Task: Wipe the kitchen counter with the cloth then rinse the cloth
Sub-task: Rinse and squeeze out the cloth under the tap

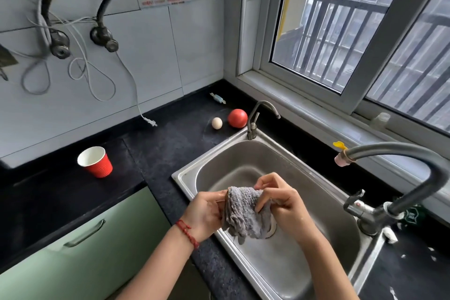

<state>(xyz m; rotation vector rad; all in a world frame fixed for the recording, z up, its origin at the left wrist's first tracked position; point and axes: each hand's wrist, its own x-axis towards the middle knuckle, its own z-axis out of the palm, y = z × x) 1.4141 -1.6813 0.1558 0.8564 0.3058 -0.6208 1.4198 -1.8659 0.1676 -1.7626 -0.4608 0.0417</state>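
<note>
A grey, wet-looking cloth [246, 214] hangs bunched over the steel sink [316, 202]. My left hand [207, 212] grips its left edge and my right hand [280, 200] pinches its upper right part, both above the basin near the drain. The black stone counter [165, 143] runs to the left of the sink and behind it. A large grey faucet [409, 170] arches in from the right, its pink-tipped spout well above and right of the cloth. No water stream is visible.
On the counter stand a red paper cup [95, 162], an egg [216, 123], a tomato [237, 118] and a wrapped candy [218, 98]. A small second tap [255, 119] rises at the sink's back corner. A white plug cord [149, 121] dangles onto the counter. Green cabinet fronts [80, 246] sit below.
</note>
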